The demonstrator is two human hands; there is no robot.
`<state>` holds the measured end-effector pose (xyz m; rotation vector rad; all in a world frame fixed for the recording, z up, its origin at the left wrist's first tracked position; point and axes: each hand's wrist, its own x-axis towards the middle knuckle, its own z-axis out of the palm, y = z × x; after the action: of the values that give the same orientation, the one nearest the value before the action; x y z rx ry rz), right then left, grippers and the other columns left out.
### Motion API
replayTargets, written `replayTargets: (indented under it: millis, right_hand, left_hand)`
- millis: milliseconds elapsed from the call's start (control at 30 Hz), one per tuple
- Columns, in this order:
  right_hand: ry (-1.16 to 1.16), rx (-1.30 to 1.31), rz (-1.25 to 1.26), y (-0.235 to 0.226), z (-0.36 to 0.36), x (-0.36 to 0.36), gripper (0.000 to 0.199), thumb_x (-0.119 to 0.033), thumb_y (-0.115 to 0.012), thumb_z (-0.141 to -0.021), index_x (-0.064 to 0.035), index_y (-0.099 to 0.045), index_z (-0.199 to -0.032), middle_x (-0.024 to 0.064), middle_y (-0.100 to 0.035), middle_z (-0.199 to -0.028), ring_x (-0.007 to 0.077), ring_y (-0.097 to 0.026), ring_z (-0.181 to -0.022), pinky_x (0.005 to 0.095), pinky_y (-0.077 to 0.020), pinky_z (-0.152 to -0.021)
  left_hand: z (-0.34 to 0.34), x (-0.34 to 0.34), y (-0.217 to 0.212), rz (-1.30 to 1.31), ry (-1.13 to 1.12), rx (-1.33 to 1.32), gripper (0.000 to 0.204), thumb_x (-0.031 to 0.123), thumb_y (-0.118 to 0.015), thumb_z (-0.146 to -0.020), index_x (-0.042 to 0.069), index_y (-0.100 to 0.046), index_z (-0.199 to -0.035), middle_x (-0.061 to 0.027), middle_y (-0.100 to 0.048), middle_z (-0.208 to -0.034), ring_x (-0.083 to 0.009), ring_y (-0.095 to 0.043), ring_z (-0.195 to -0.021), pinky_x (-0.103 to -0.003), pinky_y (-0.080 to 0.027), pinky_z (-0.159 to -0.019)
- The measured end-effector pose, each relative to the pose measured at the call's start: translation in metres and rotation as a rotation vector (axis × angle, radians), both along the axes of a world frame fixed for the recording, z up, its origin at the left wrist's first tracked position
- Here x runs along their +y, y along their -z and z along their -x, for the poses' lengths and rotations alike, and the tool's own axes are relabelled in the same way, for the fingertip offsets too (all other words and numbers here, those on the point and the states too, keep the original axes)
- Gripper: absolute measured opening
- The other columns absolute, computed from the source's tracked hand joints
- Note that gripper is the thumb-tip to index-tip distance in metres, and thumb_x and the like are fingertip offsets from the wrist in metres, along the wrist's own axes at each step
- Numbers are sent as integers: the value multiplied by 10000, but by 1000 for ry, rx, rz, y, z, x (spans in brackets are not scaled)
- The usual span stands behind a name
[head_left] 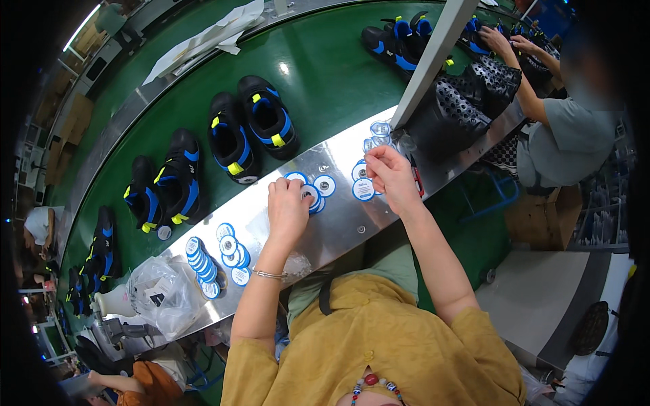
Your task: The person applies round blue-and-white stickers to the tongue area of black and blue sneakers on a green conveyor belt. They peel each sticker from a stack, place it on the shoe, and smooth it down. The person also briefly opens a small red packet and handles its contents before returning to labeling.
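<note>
In the head view, a long bench top of brushed silver metal [338, 237] slants past the wearer, bordering a broad, glossy green conveyor belt [325, 74]. Black shoes with blue panels and neon-yellow tabs [267, 122] stand on the belt, mostly in pairs, and white flat sheets [203, 40] lie near its far edge. A grey metal post [437, 61] rises at the right; beyond it a co-worker in a grey top [582, 139] sits near a brown cardboard box [545, 216]

The wearer's left hand [289, 210] bends over a small pile of round white discs with blue rims [323, 186] on the bench, its fingers curled and thumb against one of them. The right hand [389, 176] is raised at a second group of blue-rimmed white discs [363, 189], thumb and fingertips drawn close together. More such discs, in overlapping rows [202, 264], lie to the left beside a crumpled clear plastic bag [162, 298]

Whether either hand pinches a disc cannot be told, since the fingers cover the contact. A red-and-black object [416, 179] is partly hidden behind the right hand, the bag's contents are blurred by its folds, and the dark fisheye rim cuts off the shoes and room at both sides
</note>
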<state>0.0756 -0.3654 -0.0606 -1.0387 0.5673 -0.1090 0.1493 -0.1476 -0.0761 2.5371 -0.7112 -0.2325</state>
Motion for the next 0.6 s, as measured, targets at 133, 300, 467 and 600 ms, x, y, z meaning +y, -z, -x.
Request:
replayTargets:
  millis: [133,300,467,600]
  right_hand:
    - [-36,-18,-29,10,5,0,51,-100,-607,-933,-50,-598,-927,5,-555,-702,17,-383,-505,169,-261,-431]
    - [-100,12,27,10,3,4,36,-83,-600,-938,-48,-597,-939,2,-550,-708,15,-395,-512,163,-275,-419]
    - [-194,26,176,11,4,19,36,-94,-610,-929,-58,-610,-924,-25,-541,-703,20,-418,-542,183,-312,-456]
    - [-347,10,364,22,3,33,82,-118,-615,-924,-37,-617,-915,-45,-521,-676,24,-457,-602,207,-364,-531]
  left_hand:
    - [-10,-5,-9,73,-102,272,241,78,-718,-769,-2,-608,-967,-196,-627,-960,-354,-604,-932,-410,-489,-824]
    - [-18,-2,-3,116,-161,348,192,67,-679,-806,-22,-590,-952,-229,-667,-947,-390,-650,-878,-423,-518,-780]
    - [-14,-7,-6,60,-119,178,162,56,-667,-836,-24,-605,-963,-170,-679,-900,-247,-663,-817,-323,-526,-750]
    - [-9,-10,-13,328,-216,430,130,36,-652,-858,-22,-604,-965,-102,-662,-898,-158,-630,-821,-271,-510,-745]
